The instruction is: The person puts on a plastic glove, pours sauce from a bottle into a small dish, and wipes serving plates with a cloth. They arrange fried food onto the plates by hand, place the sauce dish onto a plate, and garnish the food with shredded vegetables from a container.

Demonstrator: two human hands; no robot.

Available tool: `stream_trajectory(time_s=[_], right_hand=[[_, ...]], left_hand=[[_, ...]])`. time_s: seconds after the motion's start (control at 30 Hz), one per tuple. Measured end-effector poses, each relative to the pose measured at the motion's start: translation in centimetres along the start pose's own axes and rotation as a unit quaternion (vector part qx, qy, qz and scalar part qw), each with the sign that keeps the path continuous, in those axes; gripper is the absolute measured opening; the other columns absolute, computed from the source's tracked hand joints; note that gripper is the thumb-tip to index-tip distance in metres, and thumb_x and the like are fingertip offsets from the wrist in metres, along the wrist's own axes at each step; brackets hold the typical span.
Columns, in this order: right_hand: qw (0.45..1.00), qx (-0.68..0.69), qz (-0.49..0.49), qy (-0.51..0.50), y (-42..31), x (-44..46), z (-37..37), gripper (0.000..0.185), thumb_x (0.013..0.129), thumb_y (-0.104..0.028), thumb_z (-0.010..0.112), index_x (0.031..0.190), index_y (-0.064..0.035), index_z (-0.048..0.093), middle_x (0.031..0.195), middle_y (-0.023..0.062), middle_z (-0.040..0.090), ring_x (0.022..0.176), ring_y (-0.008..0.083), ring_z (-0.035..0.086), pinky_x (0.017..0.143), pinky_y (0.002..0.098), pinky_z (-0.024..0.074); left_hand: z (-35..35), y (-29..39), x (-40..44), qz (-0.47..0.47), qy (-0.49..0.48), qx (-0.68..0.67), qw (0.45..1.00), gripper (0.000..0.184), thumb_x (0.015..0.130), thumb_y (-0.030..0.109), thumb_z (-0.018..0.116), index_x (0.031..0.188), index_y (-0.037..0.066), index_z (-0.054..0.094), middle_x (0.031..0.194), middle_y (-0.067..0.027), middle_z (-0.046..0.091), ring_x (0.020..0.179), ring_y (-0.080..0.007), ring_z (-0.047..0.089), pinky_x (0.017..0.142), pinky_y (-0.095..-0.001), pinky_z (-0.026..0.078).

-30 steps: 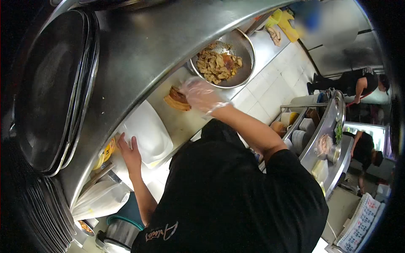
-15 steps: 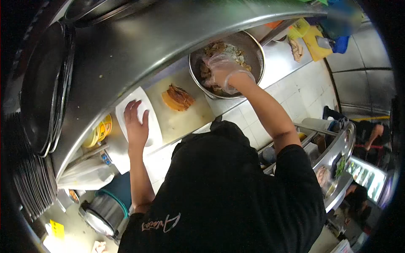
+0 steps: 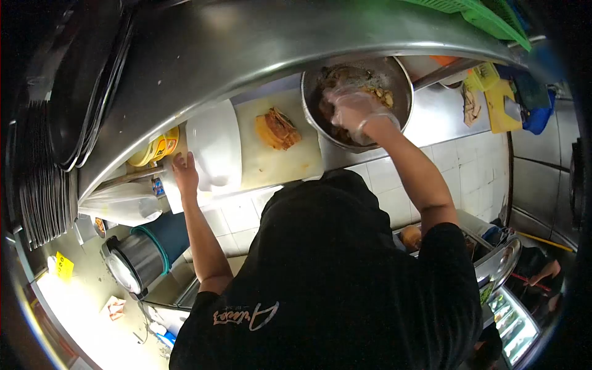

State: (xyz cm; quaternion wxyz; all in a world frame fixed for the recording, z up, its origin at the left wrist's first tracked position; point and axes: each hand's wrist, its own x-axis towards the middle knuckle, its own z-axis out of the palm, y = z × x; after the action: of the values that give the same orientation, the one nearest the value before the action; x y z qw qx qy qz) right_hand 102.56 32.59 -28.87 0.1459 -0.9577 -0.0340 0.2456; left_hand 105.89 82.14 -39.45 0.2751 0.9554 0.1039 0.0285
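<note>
My right hand (image 3: 354, 110), in a clear plastic glove, is down in a round metal bowl (image 3: 406, 92) with brown cooked meat (image 3: 383, 95). Its fingertips are hidden among the food. A browned slab of meat (image 3: 277, 129) lies on the pale cutting board (image 3: 250, 168) left of the bowl. Beside the board is a white dish (image 3: 213, 145). At the dish's left edge is my left hand (image 3: 186, 174), bare, its fingers apart and holding nothing.
A steel shelf (image 3: 246, 43) runs above the counter, with dark pans (image 3: 92, 80) at its left. Yellow tubs (image 3: 161, 147) and a lidded pot (image 3: 132, 262) are at left. A yellow board (image 3: 501, 108) lies at right. Another person (image 3: 546, 271) stands at far right.
My right hand has gone from beside the meat slab into the bowl. My left hand has shifted from on the dish to its left edge. The camera view has turned.
</note>
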Motion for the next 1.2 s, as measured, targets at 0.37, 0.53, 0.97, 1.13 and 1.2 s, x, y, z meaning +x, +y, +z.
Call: stream_trajectory(time_s=[0.37, 0.53, 0.97, 1.13, 1.2], right_hand=[[0.994, 0.030, -0.090, 0.063, 2.1, -0.1, 2.3, 0.069, 0.084, -0.033, 0.071, 0.144, -0.0173, 0.042, 0.147, 0.0204, 0.042, 0.135, 0.0401, 0.040, 0.112, 0.0477, 0.0353], [0.993, -0.110, -0.035, -0.013, -1.9, -0.2, 2.0, 0.069, 0.086, -0.026, 0.068, 0.148, -0.0169, 0.039, 0.159, 0.0189, 0.022, 0.138, 0.0400, 0.036, 0.115, 0.0441, 0.0326], [0.780, 0.588, 0.035, 0.212, 2.0, -1.5, -0.2, 0.046, 0.094, -0.020, 0.059, 0.133, 0.0017, 0.051, 0.126, 0.0131, 0.063, 0.111, 0.0270, 0.063, 0.097, 0.0391, 0.0513], [0.810, 0.579, 0.073, -0.052, -7.8, 2.9, 0.8, 0.048, 0.086, -0.017, 0.068, 0.130, -0.0016, 0.055, 0.126, 0.0104, 0.063, 0.107, 0.0228, 0.064, 0.094, 0.0329, 0.0518], [0.804, 0.561, -0.197, 0.020, -13.5, 6.7, 5.0, 0.042, 0.087, -0.030, 0.069, 0.122, -0.0075, 0.064, 0.126, 0.0084, 0.063, 0.110, 0.0219, 0.061, 0.096, 0.0348, 0.0492]], left_hand=[[-0.5, 2.0, -2.3, -0.040, -0.079, -0.097, 0.991, 0.046, 0.099, 0.039, 0.056, 0.132, 0.007, 0.051, 0.100, -0.0164, 0.064, 0.095, -0.0253, 0.061, 0.085, -0.0374, 0.048], [0.1, 1.8, -1.4, 0.036, -0.072, -0.111, 0.991, 0.049, 0.098, 0.038, 0.058, 0.130, 0.001, 0.051, 0.119, -0.0222, 0.060, 0.105, -0.0302, 0.060, 0.090, -0.0404, 0.047], [-1.3, 5.3, 0.6, 0.265, 0.035, -0.071, 0.961, 0.033, 0.097, 0.018, 0.059, 0.123, -0.001, 0.053, 0.123, -0.0207, 0.056, 0.119, -0.0382, 0.050, 0.101, -0.0458, 0.040], [0.1, 5.5, -0.3, 0.221, -0.055, -0.314, 0.922, 0.049, 0.105, 0.037, 0.040, 0.136, 0.000, 0.047, 0.140, -0.0167, 0.048, 0.131, -0.0308, 0.043, 0.110, -0.0420, 0.032], [1.2, 5.3, -0.5, 0.217, -0.085, -0.402, 0.885, 0.056, 0.106, 0.043, 0.034, 0.139, 0.000, 0.043, 0.144, -0.0163, 0.045, 0.134, -0.0296, 0.041, 0.112, -0.0424, 0.030]])
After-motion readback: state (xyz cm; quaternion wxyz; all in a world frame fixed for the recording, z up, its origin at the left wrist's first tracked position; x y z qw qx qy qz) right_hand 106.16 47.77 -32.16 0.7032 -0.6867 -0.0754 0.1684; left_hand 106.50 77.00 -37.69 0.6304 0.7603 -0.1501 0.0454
